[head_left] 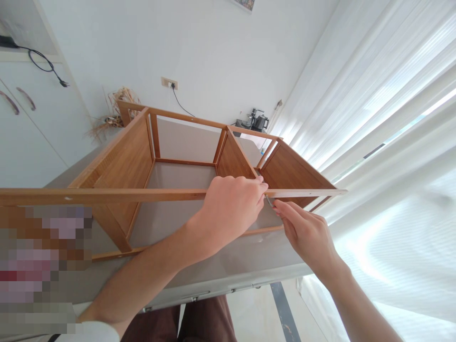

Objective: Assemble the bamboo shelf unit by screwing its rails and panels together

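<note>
A wooden shelf frame [117, 175] with solid panels lies on its side across a grey table. My left hand [231, 204] is closed around the frame's near long rail [149, 194], close to where the middle panel [238, 159] meets it. Just to the right, my right hand [304, 230] pinches a thin metal hex key [269, 201] below the rail. The key's upper end is at the rail's underside beside my left fingertips. My fingers partly hide the key and the joint.
A pixelated patch covers the left end of the frame. Behind the frame are a wall outlet [169, 83] with a plugged-in cord, a dark kettle [261, 122] and dried stalks [123, 97]. White curtains [384, 95] hang at right; a cabinet [28, 123] stands at left.
</note>
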